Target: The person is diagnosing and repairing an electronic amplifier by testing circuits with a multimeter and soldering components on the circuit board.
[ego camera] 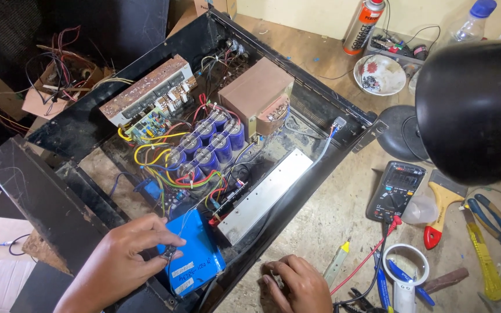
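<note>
Left hand [124, 259]: fingers curled, pinching a small dark part against the blue pack [191, 253] at its fingertips.
Blue pack: lies flat in the near corner of the open black chassis [59, 130], under that hand.
Beyond the fingers: yellow and red wires [152, 153] and blue capacitors [207, 145] (tightly clustered) crowd the way.
Right hand [297, 284]: closed on something small; what it is cannot be told.
Right of it: multimeter [394, 191] and yellow-handled tools [482, 255].
</note>
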